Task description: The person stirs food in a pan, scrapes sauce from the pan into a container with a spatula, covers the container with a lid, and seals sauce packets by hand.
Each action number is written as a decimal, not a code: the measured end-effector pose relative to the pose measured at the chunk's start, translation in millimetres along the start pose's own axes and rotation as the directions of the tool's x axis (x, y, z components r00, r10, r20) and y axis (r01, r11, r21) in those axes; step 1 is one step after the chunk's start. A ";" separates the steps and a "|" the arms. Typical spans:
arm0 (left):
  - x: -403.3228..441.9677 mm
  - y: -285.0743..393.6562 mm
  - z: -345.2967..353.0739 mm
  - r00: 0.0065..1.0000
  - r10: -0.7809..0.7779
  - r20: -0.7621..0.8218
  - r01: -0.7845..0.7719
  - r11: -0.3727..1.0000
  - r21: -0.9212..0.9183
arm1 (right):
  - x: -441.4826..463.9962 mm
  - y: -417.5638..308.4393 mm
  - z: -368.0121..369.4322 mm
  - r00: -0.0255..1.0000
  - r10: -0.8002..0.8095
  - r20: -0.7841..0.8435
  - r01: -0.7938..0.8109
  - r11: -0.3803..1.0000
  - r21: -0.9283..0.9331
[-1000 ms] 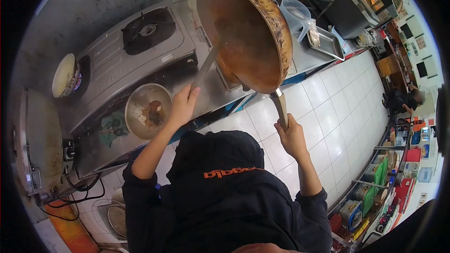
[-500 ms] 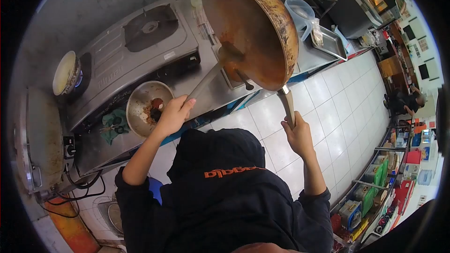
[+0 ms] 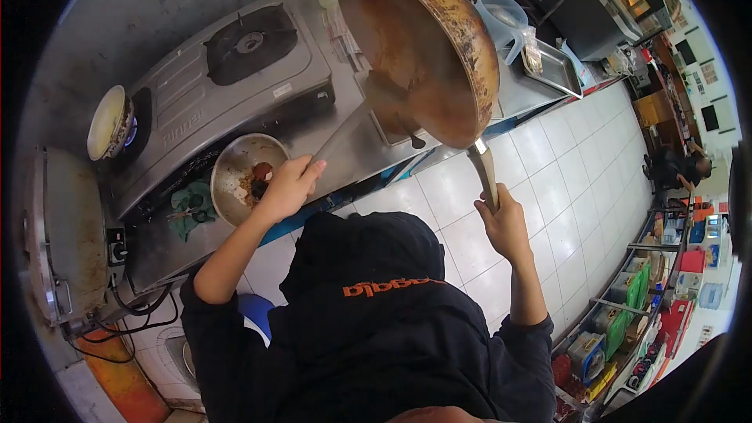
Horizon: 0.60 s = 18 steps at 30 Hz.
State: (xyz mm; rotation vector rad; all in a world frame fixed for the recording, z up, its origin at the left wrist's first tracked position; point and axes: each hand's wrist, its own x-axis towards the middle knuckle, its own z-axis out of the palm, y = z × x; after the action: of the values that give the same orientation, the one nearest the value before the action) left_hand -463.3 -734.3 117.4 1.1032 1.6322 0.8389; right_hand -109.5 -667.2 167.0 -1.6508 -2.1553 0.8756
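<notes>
My right hand (image 3: 507, 223) is closed around the handle of a large wok (image 3: 478, 47), holding it up on its side. The wok's open face is turned left over the counter, and reddish-brown residue coats its inside. In my left hand (image 3: 291, 186) is the handle of a spatula (image 3: 345, 137). The spatula's head reaches the wok's lower left rim and is smeared by motion. Below that rim sits a metal container (image 3: 389, 127), partly hidden, with a short black handle-like piece (image 3: 417, 142) beside it.
A steel bowl (image 3: 227, 164) with powders and dark seasoning stands left, beside a green cloth (image 3: 188, 223). On the gas stove (image 3: 180, 110), a small pan (image 3: 110, 121) sits over a blue flame. A blue-tinted jug (image 3: 501, 16) and metal tray (image 3: 554, 70) are at right; a person (image 3: 677, 168) is far off.
The spatula's head has blurred with movement at the wok's rim. The wok has shifted only slightly, and my left elbow has moved a little outward.
</notes>
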 end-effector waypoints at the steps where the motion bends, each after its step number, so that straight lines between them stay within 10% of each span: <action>1: -1.8 2.8 -1.4 1.000 -0.001 -0.001 0.001 1.000 -0.001 | 0.0 0.2 -0.1 1.000 -0.001 0.001 0.001 1.000 -0.001; 18: 27.7 17.7 -42.0 0.941 -0.086 0.328 0.146 0.976 -0.162 | 0.5 -3.7 -6.9 1.000 -0.009 0.018 0.010 0.999 -0.031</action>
State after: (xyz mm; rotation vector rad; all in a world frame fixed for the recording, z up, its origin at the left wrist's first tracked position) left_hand -502.0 -703.2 136.8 0.9471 1.3082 0.6782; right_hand -108.6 -665.3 174.6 -1.6523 -2.1979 0.8620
